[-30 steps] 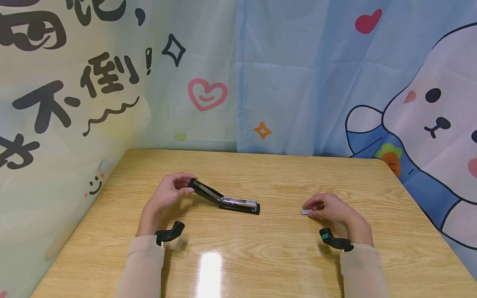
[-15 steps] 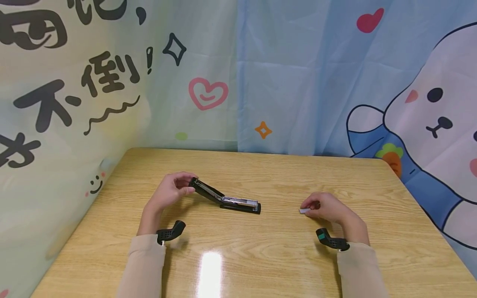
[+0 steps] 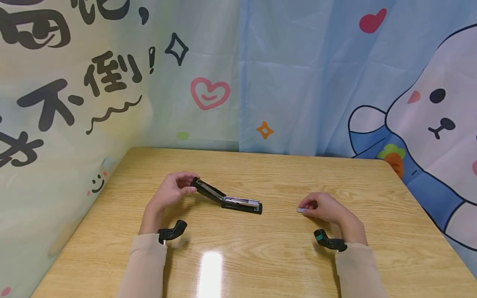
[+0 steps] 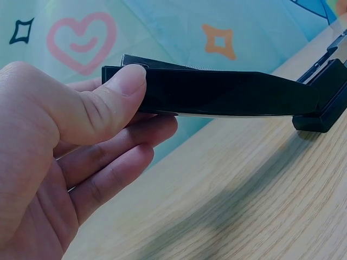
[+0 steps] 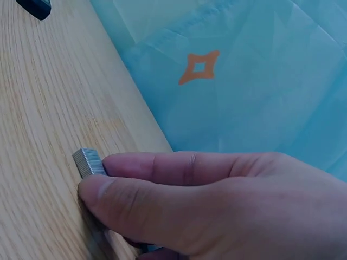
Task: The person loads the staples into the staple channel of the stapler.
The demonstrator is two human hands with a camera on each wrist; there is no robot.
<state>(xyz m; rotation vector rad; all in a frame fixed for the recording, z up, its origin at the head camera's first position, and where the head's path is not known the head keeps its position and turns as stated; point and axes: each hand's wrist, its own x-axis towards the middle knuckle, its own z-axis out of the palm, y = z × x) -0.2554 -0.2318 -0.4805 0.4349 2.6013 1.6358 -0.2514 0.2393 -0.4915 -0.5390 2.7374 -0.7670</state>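
Note:
A black stapler (image 3: 241,204) lies folded wide apart on the wooden table, its metal magazine showing along the flat right half. My left hand (image 3: 174,190) pinches the raised end of its other half (image 4: 217,92), thumb on the near side and fingers behind and below. To the right of the stapler, my right hand (image 3: 325,207) pinches a short silver strip of staples (image 5: 88,161) between thumb and index finger, close over the table. One end of the strip sticks out past the fingertips; the rest is hidden by the thumb.
The wooden table (image 3: 238,240) reaches back to a printed curtain (image 3: 283,74). Black camera mounts sit on both wrists, the left mount (image 3: 173,231) and the right mount (image 3: 329,241). A bright light reflection shows on the table's near part.
My right hand has shifted slightly left with the staples, nearer to the stapler. The left hand keeps its pinch on the raised half, and the whole view has drifted a little.

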